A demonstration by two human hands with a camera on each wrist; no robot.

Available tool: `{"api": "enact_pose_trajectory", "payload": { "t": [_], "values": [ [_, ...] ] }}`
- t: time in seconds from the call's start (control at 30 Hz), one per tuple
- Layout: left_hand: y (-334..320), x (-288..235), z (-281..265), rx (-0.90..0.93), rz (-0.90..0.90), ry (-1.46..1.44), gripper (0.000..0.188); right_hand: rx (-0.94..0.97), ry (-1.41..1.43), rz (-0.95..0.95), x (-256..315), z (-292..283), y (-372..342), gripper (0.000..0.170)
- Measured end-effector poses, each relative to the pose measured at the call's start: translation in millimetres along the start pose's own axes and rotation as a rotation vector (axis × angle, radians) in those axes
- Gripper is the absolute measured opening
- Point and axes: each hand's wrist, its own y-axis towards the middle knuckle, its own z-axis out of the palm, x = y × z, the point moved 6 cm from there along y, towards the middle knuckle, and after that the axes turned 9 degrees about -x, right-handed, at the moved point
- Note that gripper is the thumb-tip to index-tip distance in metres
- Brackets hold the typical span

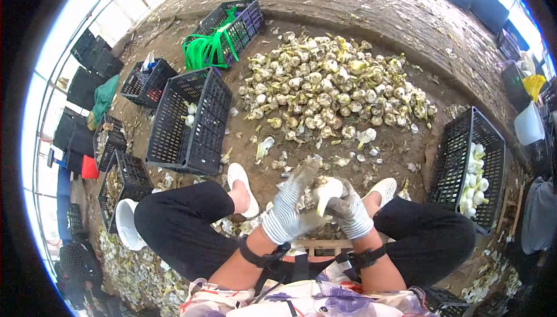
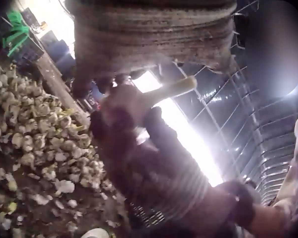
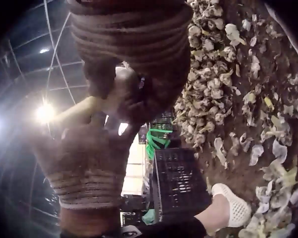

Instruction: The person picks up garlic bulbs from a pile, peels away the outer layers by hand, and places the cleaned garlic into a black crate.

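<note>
1. Bulb [image 1: 331, 187] between the hands: gripped by curled right grip [image 1: 351, 211]; left grip [image 1: 288, 209] open, fingers straight, just beside.
2. Support lightly from the side, stem [image 1: 321, 204] exposed, to limit likely bruising.
3. Visible in head view, absent from left wrist view: crate [image 1: 453, 153] holding pale bulbs [image 1: 477, 182].

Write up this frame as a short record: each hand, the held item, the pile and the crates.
right hand: gloved, fingers curled round the held bulb
left hand: gloved, fingers extended beside it
held bulb: white, stem attached
pile: many soiled bulbs on the ground ahead
right crate: white bulbs along one side
left crate: a few bulbs inside
green straps: draped over a farther crate
</note>
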Motion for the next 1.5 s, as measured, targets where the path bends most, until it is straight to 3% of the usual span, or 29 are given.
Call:
{"api": "enact_pose_trajectory", "payload": {
  "t": [0.03, 0.07, 0.17, 0.2, 0.33, 0.43, 0.47, 0.57, 0.7, 0.77, 0.8, 0.83, 0.9, 0.93, 0.97, 1.03, 1.07, 1.1, 1.17, 1.2, 1.3, 1.4, 1.5],
  "values": [
    [-2.9, 7.3, -4.4, -0.036, -0.055, -0.071, 0.058, 0.017, -0.015, -0.012, 3.7, -0.8, -2.0, 0.047],
    [2.0, 3.1, -9.3, -0.041, -0.052, 0.076, 0.042, 0.039, -0.030, -0.027, 6.9, -0.3, -1.7, 0.048],
    [6.3, -9.0, -9.9, -0.004, 0.095, 0.467, 0.027, 0.034, -0.271, -0.095, 6.9, -2.1, -1.3, 0.051],
    [7.1, -11.8, -10.5, -0.079, 0.160, 0.463, 0.017, 0.011, -0.326, -0.115, 8.0, -3.3, -2.9, 0.051],
    [0.9, -2.0, 0.1, 0.057, 0.123, 0.688, 0.014, -0.002, -0.407, -0.100, 8.3, 0.7, -6.6, 0.055],
    [7.2, 11.2, -7.5, 0.009, 0.019, 0.468, 0.010, 0.010, -0.240, 0.017, -1.0, 2.5, -7.5, 0.058],
    [-0.9, 37.8, -7.1, -0.066, -0.378, 0.040, 0.005, 0.016, -0.198, -0.056, -2.7, 3.0, -3.5, 0.062],
    [-11.2, 69.4, -9.4, -0.110, -0.635, -0.330, 0.006, 0.168, -0.206, 0.002, -8.3, 8.7, -3.4, 0.067],
    [-18.3, 70.4, -16.0, -0.101, -0.531, -0.121, 0.007, 0.206, 0.133, 0.113, -11.4, 21.5, 1.3, 0.061],
    [-18.8, 60.9, -16.9, -0.077, -0.480, -0.102, 0.007, 0.149, -0.145, 0.035, -11.6, 22.7, 7.2, 0.053],
    [-20.6, 63.1, -13.2, -0.054, -0.551, -0.193, 0.007, 0.128, -0.321, -0.018, -15.6, 21.1, 8.0, 0.052],
    [-24.2, 70.9, -12.5, -0.086, -0.710, -0.475, 0.008, 0.103, -0.494, -0.072, -19.2, 20.1, 6.4, 0.051],
    [-31.7, 85.1, -7.6, -0.141, -1.011, -1.055, 0.011, 0.159, -0.322, -0.108, -14.7, 23.8, -0.3, 0.055],
    [-29.6, 87.7, -6.8, -0.200, -0.977, -1.360, 0.018, 0.200, -0.384, -0.113, -6.5, 22.5, -2.9, 0.057],
    [-8.8, 54.8, -19.0, -0.139, -0.938, -1.625, 0.023, 0.236, -0.444, -0.122, -1.2, 21.8, -4.8, 0.058],
    [3.8, 20.8, -48.6, -0.606, -0.902, -1.490, 0.031, 0.159, -0.356, -0.038, -4.8, 9.9, -5.5, 0.058],
    [2.6, 61.5, -54.7, -0.195, -0.621, -1.526, 0.030, 0.166, -0.344, -0.032, -7.5, -1.3, -2.7, 0.056],
    [-9.9, 87.0, -53.9, 0.006, -0.794, -1.034, 0.032, 0.177, -0.328, -0.031, -7.3, -6.9, -0.9, 0.055],
    [-0.8, 52.3, -47.2, 0.175, -0.453, 0.535, 0.047, 0.068, -0.179, 0.013, -6.4, -9.6, 1.9, 0.047],
    [-3.2, 43.0, -37.4, 0.069, -0.246, 0.531, 0.051, 0.057, -0.158, 0.049, -8.4, -13.4, 1.7, 0.045],
    [6.2, 12.0, -12.5, -0.059, -0.097, 0.165, 0.050, 0.008, -0.057, 0.080, -14.2, -16.8, -2.0, 0.043],
    [22.6, -25.3, 2.1, -0.047, 0.225, 0.466, 0.039, 0.006, -0.079, -0.085, -9.2, -9.0, 4.5, 0.044],
    [20.5, -24.5, 21.1, -0.045, 0.321, 0.668, 0.027, -0.059, 0.314, 0.090, -37.3, -15.3, 16.2, 0.040]
  ]
}}
